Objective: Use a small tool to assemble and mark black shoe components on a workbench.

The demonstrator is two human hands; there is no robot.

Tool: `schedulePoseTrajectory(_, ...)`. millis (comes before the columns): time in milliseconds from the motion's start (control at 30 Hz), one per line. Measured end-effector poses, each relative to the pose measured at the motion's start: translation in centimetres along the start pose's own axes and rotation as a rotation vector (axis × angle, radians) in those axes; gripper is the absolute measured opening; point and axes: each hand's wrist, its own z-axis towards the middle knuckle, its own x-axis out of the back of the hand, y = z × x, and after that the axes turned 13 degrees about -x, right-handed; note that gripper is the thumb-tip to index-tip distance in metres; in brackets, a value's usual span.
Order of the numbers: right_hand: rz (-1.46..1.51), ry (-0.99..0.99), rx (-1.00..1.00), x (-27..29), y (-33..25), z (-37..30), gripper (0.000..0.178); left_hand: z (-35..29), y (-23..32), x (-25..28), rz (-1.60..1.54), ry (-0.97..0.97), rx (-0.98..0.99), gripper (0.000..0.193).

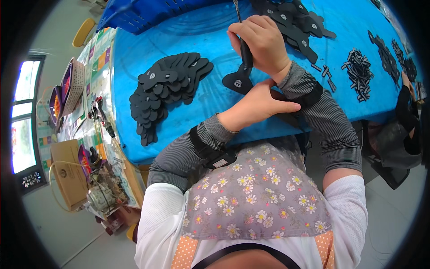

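Observation:
My right hand point(262, 42) is closed round a slim black stick-like thing point(245, 54); a thin, metallic-looking end shows above the fist. Its lower end meets a black flat piece point(238, 83) with a white emblem, on the blue-covered table. I cannot tell whether the two are joined. My left hand point(259, 106) lies below, under the right wrist, its thumb pointing right. Dark material point(286, 118) shows between and beneath its thumb and fingers; the fingers are partly hidden. Left of my hands, similar black pieces point(163, 85) lie fanned in overlapping rows.
More black pieces point(293, 22) are heaped beyond my right hand. A pile of small dark-and-silver cylinders point(358, 74) lies to the right, a few loose ones nearer. A blue plastic basket point(139, 18) stands at the far left. Another person's arm point(405, 96) reaches in at the right edge.

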Motion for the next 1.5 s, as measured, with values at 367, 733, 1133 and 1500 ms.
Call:
schedulePoseTrajectory(367,0.808,-0.126,-0.800,3.0,-3.4,-1.7,0.017,1.4,0.7,7.5,-0.319,0.565,-0.181,0.030)
schedulePoseTrajectory(733,1.147,-0.832,-0.868,3.2,-9.3,-4.2,0.033,3.1,4.7,13.8,0.279,1.091,-0.878,0.015)
schedulePoseTrajectory(1133,0.743,-0.409,-0.855,2.9,1.5,-2.7,0.022,-0.8,0.0,7.8,1.041,0.279,-0.215,0.043)
schedulePoseTrajectory(1500,0.916,-0.565,-0.979,2.8,0.2,-4.2,0.019,-1.5,0.3,8.0,0.373,0.361,-0.129,0.021)
